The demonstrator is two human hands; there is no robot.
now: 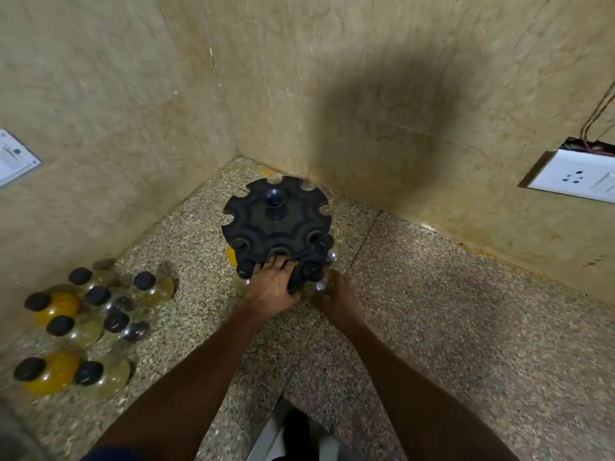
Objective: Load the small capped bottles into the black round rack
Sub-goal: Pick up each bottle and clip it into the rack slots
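Note:
The black round rack (276, 221) stands on the speckled counter in the corner of two stone walls. Notches run around its rim, and several black-capped bottles hang in the near ones, such as a capped bottle (321, 242) at the right. My left hand (274, 289) grips the rack's near edge, fingers over the rim. My right hand (336, 296) is wrapped around a clear bottle (321, 286) low at the rack's near right side. Several loose capped bottles (96, 296) with yellow, orange or dark contents stand in a group at the left.
A white wall socket plate (575, 179) with loose wires above it is on the right wall. A white label (13, 158) is fixed to the left wall. The counter edge runs along the bottom, with a foot (296, 430) below it.

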